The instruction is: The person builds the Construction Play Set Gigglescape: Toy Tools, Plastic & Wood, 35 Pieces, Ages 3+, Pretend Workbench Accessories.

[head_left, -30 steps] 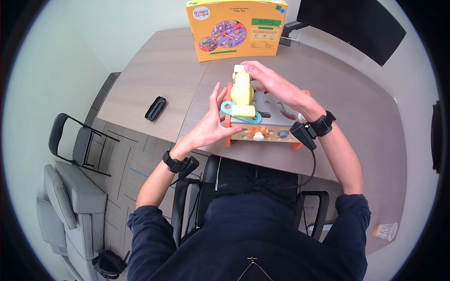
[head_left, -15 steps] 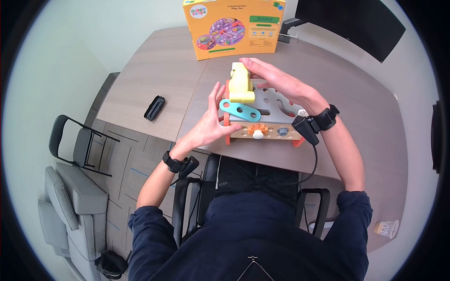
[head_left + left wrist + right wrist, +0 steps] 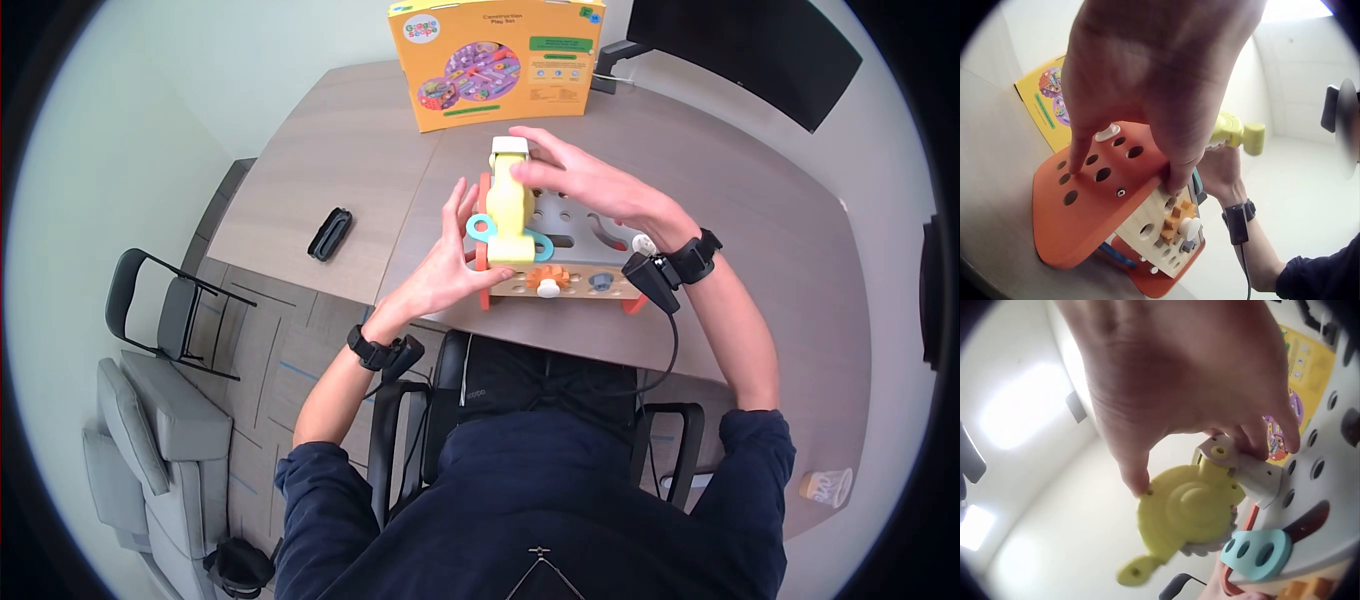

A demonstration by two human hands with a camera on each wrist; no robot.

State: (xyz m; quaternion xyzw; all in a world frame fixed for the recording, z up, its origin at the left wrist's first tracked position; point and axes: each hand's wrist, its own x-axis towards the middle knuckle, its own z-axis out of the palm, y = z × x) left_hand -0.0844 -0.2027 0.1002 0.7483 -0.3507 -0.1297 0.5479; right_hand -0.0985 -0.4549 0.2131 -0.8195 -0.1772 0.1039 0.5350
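Note:
The right hand point(image 3: 600, 190) point(image 3: 1191, 375) grips a yellow toy saw point(image 3: 511, 205) point(image 3: 1188, 506) with a round body and a grey toothed disc, its thumb on the round part. Held above the left part of a toy workbench point(image 3: 575, 215), the saw partly covers a turquoise strip with holes point(image 3: 480, 228) point(image 3: 1257, 553) in the head view. The left hand point(image 3: 445, 270) point(image 3: 1154, 75) grips the bench's orange side panel point(image 3: 1085, 212), fingertips on its outer face and thumb at the front edge. An orange gear point(image 3: 547, 277) point(image 3: 1179, 222) is on the bench's front.
A yellow play set box point(image 3: 500, 70) stands behind the bench. On the table's left part lies a black case point(image 3: 330, 234). A monitor point(image 3: 745, 55) stands at the back right, and a cup point(image 3: 826, 488) is at the far right.
The saw's yellow near end has swung down toward the bench's front, over the turquoise strip. Its pale far end shows again, and the right fingers have shifted on it. The left hand keeps its hold.

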